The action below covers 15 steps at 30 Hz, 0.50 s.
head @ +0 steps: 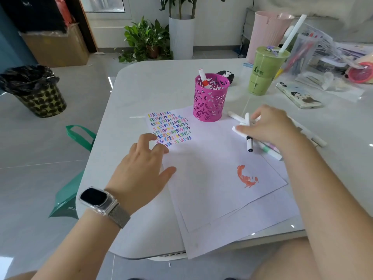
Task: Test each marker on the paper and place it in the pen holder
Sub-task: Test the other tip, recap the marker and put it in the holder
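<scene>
A pink cut-out pen holder (210, 98) stands at the far end of the white paper (212, 178), with one orange-capped marker (202, 77) in it. The paper bears an orange scribble (247, 176) and rows of small coloured marks (169, 128). Several white markers (238, 118) lie in a pile to the right of the holder. My right hand (270, 126) rests over that pile, its fingers curled round a white marker with a black cap (249, 143). My left hand (141, 168), with a watch on the wrist, rests on the paper's left edge with its fingers spread.
A green drink cup with a straw (264, 71) and a phone (298, 96) stand right of the holder. Clear bags and papers (314, 51) crowd the far right. A green bag (78, 138) hangs at the table's left edge. On the floor at left is a bin (34, 89).
</scene>
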Each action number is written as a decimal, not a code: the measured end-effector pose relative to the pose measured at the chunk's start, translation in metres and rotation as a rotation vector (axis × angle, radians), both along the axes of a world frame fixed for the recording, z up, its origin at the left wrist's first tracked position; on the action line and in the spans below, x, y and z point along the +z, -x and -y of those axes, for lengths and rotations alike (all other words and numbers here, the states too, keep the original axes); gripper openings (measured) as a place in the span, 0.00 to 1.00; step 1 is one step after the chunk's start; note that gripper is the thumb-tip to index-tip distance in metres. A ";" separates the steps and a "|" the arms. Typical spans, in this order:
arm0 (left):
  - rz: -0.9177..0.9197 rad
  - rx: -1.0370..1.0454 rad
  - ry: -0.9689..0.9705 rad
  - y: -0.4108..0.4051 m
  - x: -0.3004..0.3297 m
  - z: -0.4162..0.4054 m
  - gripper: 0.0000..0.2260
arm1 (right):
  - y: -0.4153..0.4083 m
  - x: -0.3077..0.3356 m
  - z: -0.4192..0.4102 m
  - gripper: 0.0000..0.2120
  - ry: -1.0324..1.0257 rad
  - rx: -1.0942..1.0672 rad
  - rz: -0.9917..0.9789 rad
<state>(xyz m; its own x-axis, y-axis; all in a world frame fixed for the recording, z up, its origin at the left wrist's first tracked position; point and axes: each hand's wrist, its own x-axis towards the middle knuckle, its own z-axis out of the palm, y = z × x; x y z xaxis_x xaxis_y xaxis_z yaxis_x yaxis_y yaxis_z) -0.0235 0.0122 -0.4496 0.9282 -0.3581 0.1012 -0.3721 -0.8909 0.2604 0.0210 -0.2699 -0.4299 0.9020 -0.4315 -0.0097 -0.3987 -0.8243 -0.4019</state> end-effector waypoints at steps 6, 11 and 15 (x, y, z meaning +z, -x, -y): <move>0.105 0.038 0.205 0.007 0.012 -0.012 0.13 | 0.002 -0.004 -0.014 0.23 -0.046 0.009 0.095; 0.002 0.012 0.523 0.020 0.024 -0.007 0.16 | 0.022 0.016 -0.050 0.29 -0.769 0.053 0.318; -0.155 0.007 0.593 0.022 0.025 0.000 0.18 | 0.040 0.019 -0.107 0.07 -1.242 0.243 0.293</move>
